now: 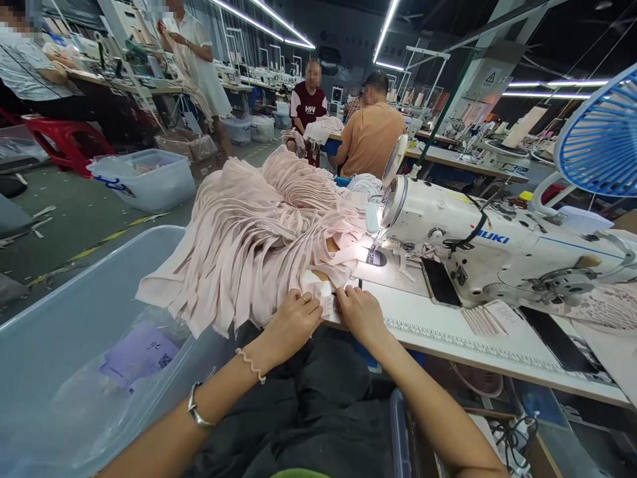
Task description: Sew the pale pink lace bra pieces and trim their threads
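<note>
At the front edge of the sewing table, my left hand (pixel 297 317) is closed, thumb and fingers pinching a small pale fabric piece (pixel 326 305). My right hand (pixel 361 315) is bent over the other side of that piece, its fingertips pressed down on it. Just beyond both hands lies a big layered pile of pale pink fabric pieces (pixel 249 239), which hangs over the table's left edge. To the right of the pile stands a white sewing machine (pixel 468 229), its lamp lighting the needle area. Neither hand is at the needle.
A large translucent bin (pixel 64 318) sits left of my lap, with a purple labelled paper (pixel 139 355) in plastic. A ruler strip (pixel 472 348) runs along the table edge. A blue fan (pixel 600 136) stands at right. Several people work farther back.
</note>
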`<state>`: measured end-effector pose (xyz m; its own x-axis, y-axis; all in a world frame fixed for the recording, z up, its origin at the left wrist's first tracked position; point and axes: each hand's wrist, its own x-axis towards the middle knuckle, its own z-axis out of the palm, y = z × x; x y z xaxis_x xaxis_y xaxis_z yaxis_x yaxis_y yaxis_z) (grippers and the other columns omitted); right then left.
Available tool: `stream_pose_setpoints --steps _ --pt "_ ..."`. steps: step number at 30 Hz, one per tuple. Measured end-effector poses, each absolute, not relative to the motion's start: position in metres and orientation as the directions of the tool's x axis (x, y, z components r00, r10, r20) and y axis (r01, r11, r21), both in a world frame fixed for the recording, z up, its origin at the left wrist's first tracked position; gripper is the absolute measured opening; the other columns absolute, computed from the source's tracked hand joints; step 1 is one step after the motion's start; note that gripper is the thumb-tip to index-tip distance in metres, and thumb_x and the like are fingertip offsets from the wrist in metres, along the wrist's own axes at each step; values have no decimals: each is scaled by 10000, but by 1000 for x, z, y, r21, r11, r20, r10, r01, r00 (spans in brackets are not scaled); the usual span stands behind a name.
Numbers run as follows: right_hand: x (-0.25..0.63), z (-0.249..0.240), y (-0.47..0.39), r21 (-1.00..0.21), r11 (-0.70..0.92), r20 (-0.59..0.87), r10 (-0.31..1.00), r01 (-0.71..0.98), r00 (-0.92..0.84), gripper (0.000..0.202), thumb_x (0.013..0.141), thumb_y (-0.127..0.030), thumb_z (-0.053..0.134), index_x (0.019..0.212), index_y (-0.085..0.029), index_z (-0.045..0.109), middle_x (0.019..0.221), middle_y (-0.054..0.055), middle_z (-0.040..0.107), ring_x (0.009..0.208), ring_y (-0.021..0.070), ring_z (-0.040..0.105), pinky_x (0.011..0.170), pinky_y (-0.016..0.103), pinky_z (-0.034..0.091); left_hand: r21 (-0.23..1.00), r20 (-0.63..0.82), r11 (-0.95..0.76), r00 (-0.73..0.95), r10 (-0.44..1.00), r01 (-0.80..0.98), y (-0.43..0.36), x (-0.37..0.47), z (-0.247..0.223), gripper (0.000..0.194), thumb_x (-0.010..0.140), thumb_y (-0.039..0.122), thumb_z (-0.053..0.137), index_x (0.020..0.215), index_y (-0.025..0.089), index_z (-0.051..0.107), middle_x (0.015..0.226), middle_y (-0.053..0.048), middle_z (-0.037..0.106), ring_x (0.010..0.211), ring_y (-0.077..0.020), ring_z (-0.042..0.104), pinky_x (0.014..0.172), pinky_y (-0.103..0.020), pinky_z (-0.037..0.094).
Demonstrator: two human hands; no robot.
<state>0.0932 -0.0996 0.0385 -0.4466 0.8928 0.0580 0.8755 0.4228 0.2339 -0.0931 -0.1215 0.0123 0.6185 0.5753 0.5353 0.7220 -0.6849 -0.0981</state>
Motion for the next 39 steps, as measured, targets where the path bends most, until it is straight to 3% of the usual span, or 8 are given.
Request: stream_pose_setpoints --steps 6,12,18,20,24,28,34,39 --pt "111 35 -104 216 345 113 920 913 -375 216 1023 -218 404 984 -175 612 881 82 669 802 195 636 631 294 323 11 545 -706 588 598 708 -107 -86 29 308 997 345 517 780 167 645 828 -67 663 889 -237 599 850 -415 419" --pt "125 40 -110 176 216 189 950 960 -248 183 1012 -266 434 980 -172 589 873 71 662 787 203 639 595 308 293 80 370 -671 603 707 737 -62 -59 34 412 958 69 422 1355 139 504 1325 -127 614 1240 -245 558 1031 -391 417" --pt "135 35 -111 118 197 246 944 973 -221 165 995 -267 460 949 -175 589 854 62 665 732 194 628 559 303 250 175 118 -489 475 872 854 -69 -81 37 271 982 202 521 1235 134 588 937 -104 735 858 -251 702 706 -302 479" --pt "137 31 -114 80 228 301 922 970 -242 179 994 -272 454 937 -174 593 841 58 667 708 188 619 556 302 246 210 49 -495 496 867 843 -83 -95 36 186 957 305 602 1034 147 664 805 -76 724 758 -242 692 636 -277 440" --pt "135 22 -127 -20 424 420 825 905 -377 207 979 -307 461 927 -171 609 831 55 677 687 179 610 594 295 303 343 -9 -557 595 804 757 -110 -122 31 401 808 497 760 658 165 595 693 -29 670 688 -193 649 592 -243 373" --pt "123 12 -138 -66 656 314 729 752 -609 203 892 -339 598 1012 -181 641 805 28 689 680 178 620 608 289 341 438 68 -492 518 852 752 -130 -145 29 366 899 446 666 681 163 586 669 -3 635 657 -162 612 607 -245 358" --pt "92 16 -131 -23 585 150 804 810 -576 658 828 -81 513 1469 -213 447 873 38 721 752 180 661 578 272 358 417 164 -574 563 810 705 -153 -153 26 389 983 447 517 726 167 600 728 -32 640 717 -184 602 676 -276 402" --pt "82 26 -127 -87 634 43 773 768 -633 558 912 -137 504 1450 -288 486 875 23 736 766 181 680 597 264 371 418 158 -630 631 760 655 -162 -150 27 377 1030 366 448 765 163 622 751 -42 641 749 -189 593 734 -293 424"
